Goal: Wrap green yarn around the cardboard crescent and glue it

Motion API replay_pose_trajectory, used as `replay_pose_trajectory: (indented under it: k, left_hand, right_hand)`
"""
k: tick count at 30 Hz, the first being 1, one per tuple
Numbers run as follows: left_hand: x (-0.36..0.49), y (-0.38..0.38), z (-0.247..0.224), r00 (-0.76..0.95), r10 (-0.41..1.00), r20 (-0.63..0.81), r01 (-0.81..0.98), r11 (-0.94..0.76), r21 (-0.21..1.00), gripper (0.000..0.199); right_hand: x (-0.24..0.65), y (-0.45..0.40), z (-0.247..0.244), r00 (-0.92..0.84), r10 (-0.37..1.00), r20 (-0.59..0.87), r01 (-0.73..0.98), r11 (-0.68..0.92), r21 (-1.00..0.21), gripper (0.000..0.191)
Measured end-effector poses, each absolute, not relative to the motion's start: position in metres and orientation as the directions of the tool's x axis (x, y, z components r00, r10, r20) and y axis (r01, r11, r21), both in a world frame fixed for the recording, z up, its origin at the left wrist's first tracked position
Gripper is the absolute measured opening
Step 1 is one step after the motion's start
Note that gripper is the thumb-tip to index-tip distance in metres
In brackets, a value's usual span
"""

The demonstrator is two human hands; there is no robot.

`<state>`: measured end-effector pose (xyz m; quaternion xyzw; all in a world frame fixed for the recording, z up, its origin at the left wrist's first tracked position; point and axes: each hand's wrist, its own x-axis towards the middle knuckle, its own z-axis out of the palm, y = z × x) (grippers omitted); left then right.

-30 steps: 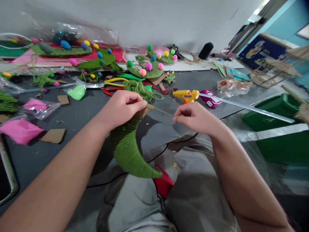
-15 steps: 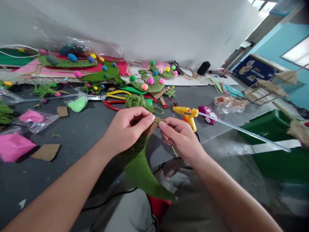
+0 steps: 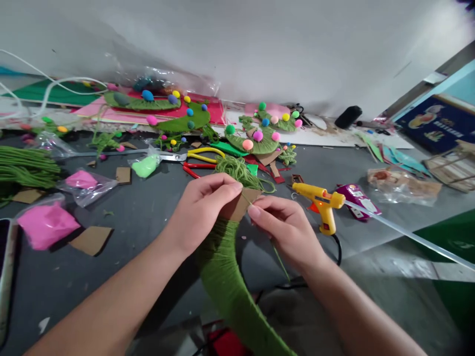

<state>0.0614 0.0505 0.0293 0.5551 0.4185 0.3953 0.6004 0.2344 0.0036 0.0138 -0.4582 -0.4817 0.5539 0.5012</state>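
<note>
A curved cardboard piece wrapped in green yarn (image 3: 226,277) runs from my hands down past the bottom of the view. Its top end is bare brown cardboard (image 3: 237,206). My left hand (image 3: 202,210) pinches the left side of that end between thumb and fingers. Pinched in my right hand (image 3: 284,222), at the cardboard's right edge, is a thin green yarn strand (image 3: 279,259); it crosses the cardboard, and its loose tail hangs below the fingers. Just behind my hands lies a tangled bundle of green yarn (image 3: 237,170).
A yellow glue gun (image 3: 322,200) with a long glue stick lies to the right, beside a purple packet (image 3: 358,200). Scissors (image 3: 200,157) with red and yellow handles lie behind my left hand. Pom-pom decorated green shapes (image 3: 256,143) line the back; pink bags (image 3: 48,225) sit left.
The view has shifted left and closer, so table items appear further right. The yarn strand now lies across the cardboard, with a longer tail below my right hand. Both hands keep their pinches.
</note>
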Motion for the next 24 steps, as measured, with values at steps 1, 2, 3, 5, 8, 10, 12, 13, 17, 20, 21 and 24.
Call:
replay_pose_trajectory:
  k: [1, 2, 3, 5, 8, 10, 12, 13, 17, 20, 21, 24]
  left_hand:
    - [0.061, 0.050, 0.030, 0.330, 0.942, -0.068, -0.020, 0.079, 0.997, 0.024]
    - [0.060, 0.050, 0.030, 0.319, 0.945, -0.076, -0.039, 0.093, 0.995, 0.021]
    - [0.060, 0.050, 0.031, 0.309, 0.947, -0.086, -0.066, 0.112, 0.992, 0.019]
    - [0.059, 0.050, 0.032, 0.294, 0.951, -0.092, -0.114, 0.131, 0.985, 0.022]
    - [0.058, 0.052, 0.034, 0.270, 0.963, -0.011, -0.050, 0.026, 0.998, 0.019]
    - [0.057, 0.053, 0.034, 0.256, 0.965, 0.064, 0.038, -0.076, 0.996, 0.018]
    - [0.056, 0.054, 0.033, 0.258, 0.960, 0.109, 0.080, -0.133, 0.988, 0.019]
    - [0.056, 0.055, 0.033, 0.263, 0.957, 0.120, 0.086, -0.147, 0.985, 0.019]
    - [0.058, 0.054, 0.031, 0.289, 0.951, 0.110, 0.094, -0.142, 0.985, 0.020]
    - [0.061, 0.051, 0.031, 0.279, 0.955, 0.097, 0.083, -0.124, 0.989, 0.015]
    - [0.062, 0.050, 0.031, 0.273, 0.957, 0.101, 0.078, -0.127, 0.989, 0.014]
    - [0.063, 0.049, 0.031, 0.276, 0.952, 0.134, 0.095, -0.166, 0.982, 0.013]
  right_hand:
    - [0.235, 0.005, 0.015, -0.094, 0.995, -0.019, -0.101, -0.029, -0.994, 0.012]
    - [0.235, 0.006, 0.016, -0.109, 0.994, -0.009, -0.085, -0.018, -0.996, 0.011]
    - [0.236, 0.008, 0.017, -0.117, 0.993, 0.002, -0.068, -0.006, -0.998, 0.010]
    - [0.235, 0.010, 0.019, -0.114, 0.993, 0.031, -0.048, 0.025, -0.999, 0.009]
    - [0.232, 0.014, 0.020, -0.089, 0.994, 0.063, -0.026, 0.061, -0.998, 0.010]
    - [0.231, 0.016, 0.019, -0.072, 0.995, 0.072, -0.001, 0.072, -0.997, 0.014]
    - [0.229, 0.017, 0.016, -0.046, 0.996, 0.077, 0.007, 0.077, -0.997, 0.017]
    - [0.229, 0.017, 0.015, -0.031, 0.997, 0.076, 0.002, 0.076, -0.997, 0.018]
    - [0.229, 0.014, 0.011, 0.002, 0.998, 0.065, -0.045, 0.065, -0.997, 0.020]
    - [0.231, 0.011, 0.011, -0.010, 0.997, 0.075, -0.037, 0.074, -0.997, 0.017]
    - [0.232, 0.010, 0.011, -0.014, 0.997, 0.077, -0.026, 0.076, -0.997, 0.017]
    - [0.233, 0.008, 0.012, -0.010, 0.997, 0.071, -0.001, 0.071, -0.997, 0.017]
